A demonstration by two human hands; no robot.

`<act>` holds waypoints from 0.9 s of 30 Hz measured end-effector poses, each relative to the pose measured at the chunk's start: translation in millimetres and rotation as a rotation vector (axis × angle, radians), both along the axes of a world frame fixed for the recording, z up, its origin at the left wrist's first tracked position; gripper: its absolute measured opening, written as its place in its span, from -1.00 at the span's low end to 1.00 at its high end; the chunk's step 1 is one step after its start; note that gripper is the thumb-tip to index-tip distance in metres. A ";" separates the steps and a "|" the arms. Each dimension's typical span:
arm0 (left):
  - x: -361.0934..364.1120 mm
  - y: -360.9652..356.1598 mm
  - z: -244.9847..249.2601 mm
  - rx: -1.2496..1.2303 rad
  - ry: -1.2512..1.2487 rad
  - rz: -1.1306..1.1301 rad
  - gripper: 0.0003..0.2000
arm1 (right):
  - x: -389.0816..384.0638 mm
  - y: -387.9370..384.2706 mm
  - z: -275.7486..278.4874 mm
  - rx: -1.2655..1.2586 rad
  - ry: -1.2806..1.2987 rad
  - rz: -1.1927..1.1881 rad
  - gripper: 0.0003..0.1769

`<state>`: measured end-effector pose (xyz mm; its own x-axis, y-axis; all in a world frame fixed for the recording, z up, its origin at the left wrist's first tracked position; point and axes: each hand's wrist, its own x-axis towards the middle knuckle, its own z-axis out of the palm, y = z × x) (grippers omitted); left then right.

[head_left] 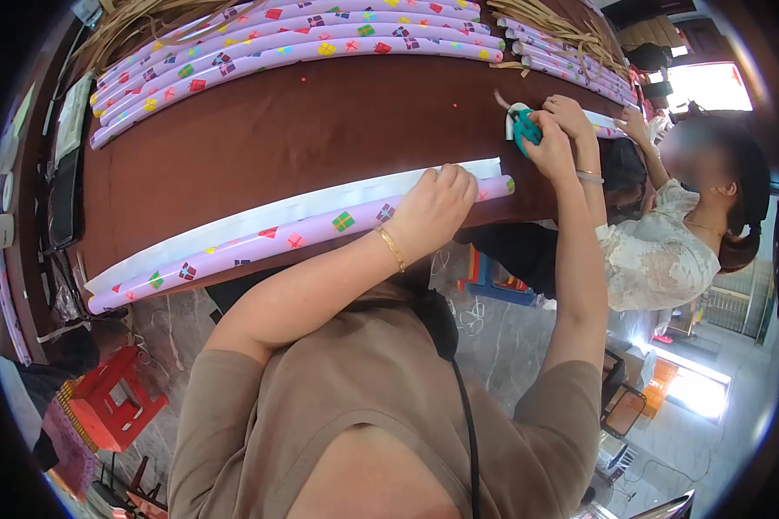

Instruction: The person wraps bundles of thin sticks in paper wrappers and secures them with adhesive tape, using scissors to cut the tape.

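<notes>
My left hand (435, 206) is curled over the right part of a lilac roll of wrapping paper (294, 240) printed with small gift boxes. The white underside of a loose paper edge (268, 210) lies along the roll's far side. Beyond the roll's right end, my right hand (549, 149) grips a teal-and-white handheld tool (525, 128) a little over the table; its exact kind is hard to make out. A co-worker's hand (568, 115) is right beside my right hand and partly overlaps it in view.
Several finished lilac rolls (303, 56) lie along the back of the brown table (268, 121), with shorter rolls (571, 65) at back right. Tan strips (554, 26) rest on them. A co-worker (666, 242) stands at right. A red stool (119, 396) is at lower left.
</notes>
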<state>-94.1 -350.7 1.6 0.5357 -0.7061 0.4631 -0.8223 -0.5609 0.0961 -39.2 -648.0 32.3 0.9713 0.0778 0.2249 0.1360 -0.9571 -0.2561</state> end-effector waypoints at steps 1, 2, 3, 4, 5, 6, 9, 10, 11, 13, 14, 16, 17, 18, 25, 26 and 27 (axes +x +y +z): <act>-0.2 -0.1 -0.2 0.012 0.016 0.002 -0.61 | 2.3 -3.9 -0.8 0.001 0.000 -0.001 -0.60; -0.2 -0.3 -0.3 0.012 0.015 0.002 -0.61 | 6.0 -7.9 -1.3 -0.022 -0.022 -0.039 -0.61; 0.1 -0.7 -0.3 0.011 0.009 0.005 -0.61 | 11.7 -13.5 -1.6 -0.043 -0.045 -0.076 -0.61; 0.6 -0.7 -0.1 0.011 0.001 0.006 -0.61 | 19.8 -20.4 -0.3 -0.090 -0.028 -0.060 -0.61; 0.9 -0.6 0.3 0.012 -0.001 0.007 -0.61 | 30.9 -26.7 1.3 -0.089 -0.031 -0.060 -0.61; 0.9 -0.4 0.5 0.005 0.004 0.004 -0.62 | 41.3 -27.1 7.4 -0.164 -0.028 0.015 -0.60; 0.8 -1.5 -0.2 -0.002 0.007 0.001 -0.65 | 45.7 0.8 6.0 -0.144 -0.033 -0.015 -0.58; 1.1 -2.1 -0.5 -0.004 0.003 0.006 -0.66 | 46.3 19.5 3.7 -0.051 -0.043 -0.115 -0.58; 1.4 -2.2 -0.7 -0.003 0.001 0.002 -0.66 | 51.1 25.9 -1.6 -0.050 -0.045 -0.118 -0.58; 1.7 -2.4 -0.9 -0.014 -0.013 0.004 -0.67 | 62.4 35.8 -9.9 -0.001 -0.081 -0.073 -0.58; 2.0 -2.7 -0.9 -0.013 -0.014 0.001 -0.67 | 63.8 37.7 -11.2 0.000 -0.082 -0.076 -0.58; 1.9 -2.3 -1.0 -0.016 -0.008 0.001 -0.66 | 65.1 45.3 -8.0 -0.012 -0.034 0.007 -0.57; 1.4 -2.1 -1.3 -0.015 -0.007 -0.001 -0.66 | 64.2 49.8 -7.9 -0.012 -0.033 0.004 -0.57; 1.5 -2.2 -1.4 -0.015 -0.009 0.000 -0.66 | 64.3 52.4 -8.5 0.018 -0.047 0.030 -0.56; 1.0 -2.4 -0.8 0.001 -0.003 0.000 -0.66 | 66.0 72.8 -10.1 0.061 -0.149 0.172 -0.61; 1.1 -2.2 -1.0 0.001 -0.004 0.000 -0.66 | 63.5 72.9 -7.6 0.063 -0.131 0.138 -0.58; 1.2 -2.2 -1.6 -0.004 0.002 -0.002 -0.66 | 57.9 73.1 -6.5 0.062 -0.132 0.138 -0.58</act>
